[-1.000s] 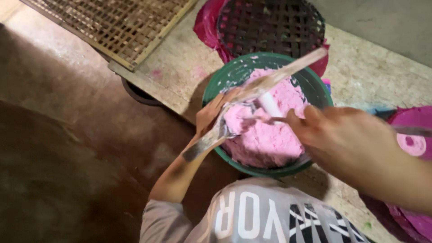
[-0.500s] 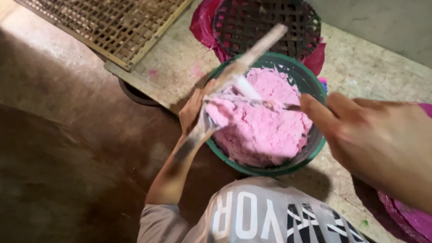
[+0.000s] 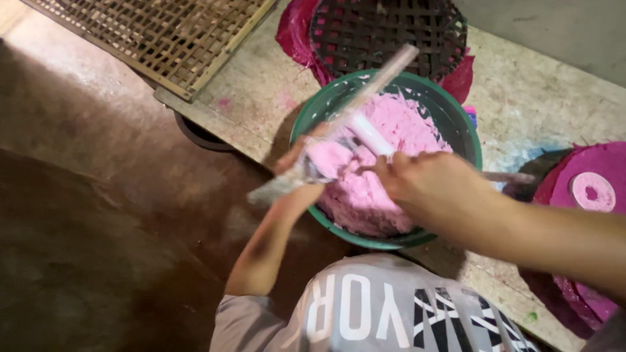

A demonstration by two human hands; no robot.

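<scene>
A long flat wooden stick smeared with white and pink paste [image 3: 339, 124] slants across the near-left rim of a round green plastic basin [image 3: 471, 140] – its upper end pointing over the basin's far rim, its lower end sticking out past the near-left edge. The left hand [image 3: 301, 171] has its fingers wrapped around the stick's lower part, just outside the basin. The basin is heaped with soft pink paste [image 3: 385, 163]. The right hand [image 3: 427, 186] hangs over the paste at the basin's near-right side, fingers curled around a thin blade-like tool [image 3: 508, 176] whose end pokes out past the basin's right rim – its working end is blurred.

Behind the basin stands a dark woven basket lined with magenta cloth [image 3: 385, 32]. Left of the basin lies a flat woven bamboo tray [image 3: 156, 32]. Right of the basin sits a round magenta-stained disc with a pink centre piece [image 3: 590, 189]. All rest on a pale speckled stone tabletop [image 3: 535, 98].
</scene>
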